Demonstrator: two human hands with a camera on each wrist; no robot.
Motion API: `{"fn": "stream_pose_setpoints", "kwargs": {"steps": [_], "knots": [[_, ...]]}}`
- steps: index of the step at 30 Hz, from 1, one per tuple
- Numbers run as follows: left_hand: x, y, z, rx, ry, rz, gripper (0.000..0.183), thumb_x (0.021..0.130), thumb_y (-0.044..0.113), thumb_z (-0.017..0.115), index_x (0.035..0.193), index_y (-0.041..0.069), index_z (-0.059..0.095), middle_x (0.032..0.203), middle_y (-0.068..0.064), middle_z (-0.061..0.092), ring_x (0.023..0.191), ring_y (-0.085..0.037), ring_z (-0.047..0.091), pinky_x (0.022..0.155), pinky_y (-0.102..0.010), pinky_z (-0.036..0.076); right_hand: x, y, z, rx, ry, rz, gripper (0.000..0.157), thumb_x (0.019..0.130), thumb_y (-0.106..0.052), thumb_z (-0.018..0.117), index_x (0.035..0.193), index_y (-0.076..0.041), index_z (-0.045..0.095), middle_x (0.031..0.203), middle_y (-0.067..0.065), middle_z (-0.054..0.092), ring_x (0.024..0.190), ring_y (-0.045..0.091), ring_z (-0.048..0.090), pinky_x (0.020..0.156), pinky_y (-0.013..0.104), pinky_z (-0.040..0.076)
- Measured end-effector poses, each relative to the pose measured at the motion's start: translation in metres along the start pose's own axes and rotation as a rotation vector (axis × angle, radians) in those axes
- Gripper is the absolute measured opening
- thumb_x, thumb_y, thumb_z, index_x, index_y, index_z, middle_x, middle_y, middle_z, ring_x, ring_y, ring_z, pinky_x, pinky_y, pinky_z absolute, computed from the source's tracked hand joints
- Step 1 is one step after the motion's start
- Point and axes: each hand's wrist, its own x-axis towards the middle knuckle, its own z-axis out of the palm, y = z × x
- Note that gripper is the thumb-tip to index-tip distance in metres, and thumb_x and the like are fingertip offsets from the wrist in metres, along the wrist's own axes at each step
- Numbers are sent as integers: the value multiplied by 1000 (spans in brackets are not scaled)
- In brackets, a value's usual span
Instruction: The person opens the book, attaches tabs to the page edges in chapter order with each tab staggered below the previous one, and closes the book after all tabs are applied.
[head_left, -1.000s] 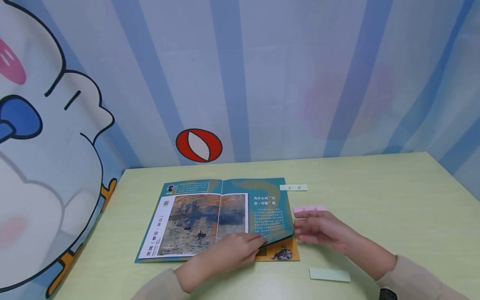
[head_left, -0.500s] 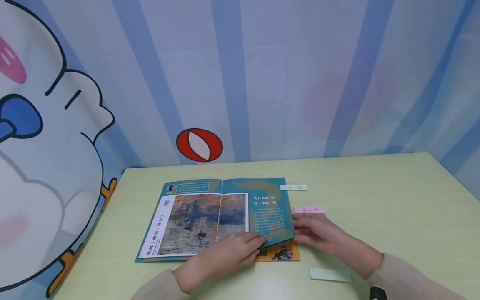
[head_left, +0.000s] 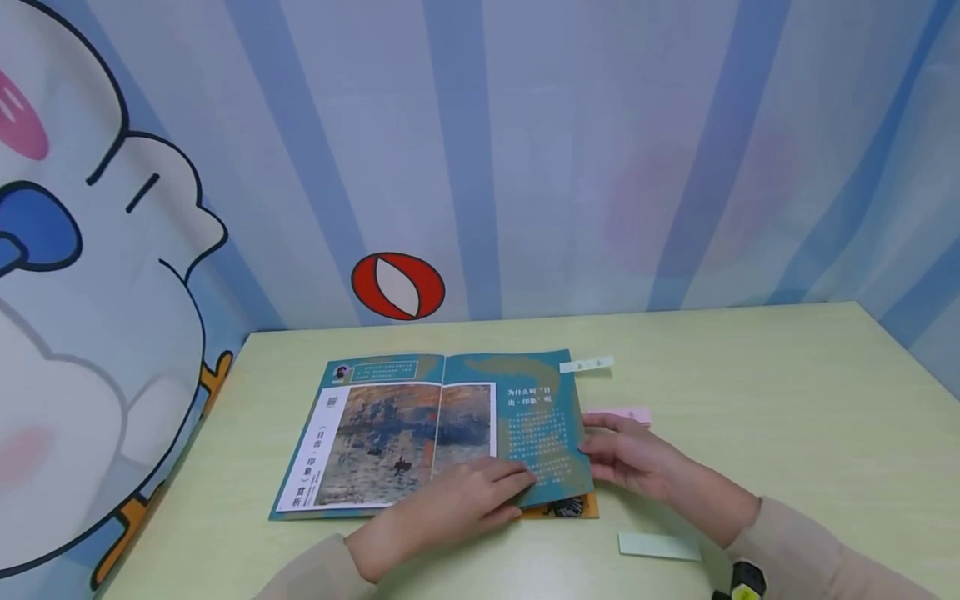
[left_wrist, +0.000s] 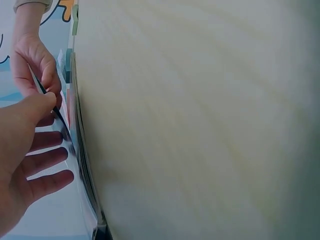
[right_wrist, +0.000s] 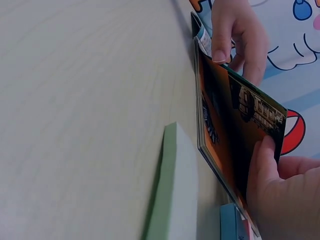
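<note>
An open magazine (head_left: 390,442) with teal pages and a printed harbour painting lies on the table. My left hand (head_left: 457,500) rests on its lower middle, with straight fingers over the page and the thumb by the near edge. At the right edge, my right hand (head_left: 637,454) pinches the teal page (head_left: 547,442). In the right wrist view, the right thumb (right_wrist: 265,155) presses the underside of this lifted page, and an orange page (right_wrist: 212,115) shows below. A white paper tab (head_left: 587,365) and a pink tab (head_left: 633,414) stick out on the right, the pink one partly behind the hand.
A pale green pad of notes (head_left: 660,547) lies on the table (head_left: 810,417) in front of the right hand. Behind the table hangs a blue striped backdrop (head_left: 570,167) with a red ball print, and a large cartoon figure (head_left: 97,333) fills the left side.
My right hand has moved left onto the page edge and raised it. The white tab tilts up with the page, and less of the orange page shows. The left hand stays in place.
</note>
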Motion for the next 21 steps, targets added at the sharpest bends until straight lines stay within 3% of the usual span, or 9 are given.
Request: {"fn": "stream_pose_setpoints", "kwargs": {"steps": [12, 21], "knots": [[0, -1, -4, 9, -60, -74, 49, 96, 36, 51, 137, 9, 46, 134, -8, 51, 119, -21, 51, 95, -32, 44, -5, -9, 2, 6, -105, -46, 62, 92, 4, 47, 143, 7, 14, 96, 10, 64, 81, 16, 66, 74, 30, 54], [5, 0, -7, -220, -72, -175, 45, 99, 37, 42, 137, 13, 47, 134, -7, 50, 120, -20, 50, 95, -33, 44, -8, -17, 10, 5, -139, -67, 65, 93, 1, 48, 146, 5, 9, 99, 11, 64, 90, 20, 64, 81, 33, 52]]}}
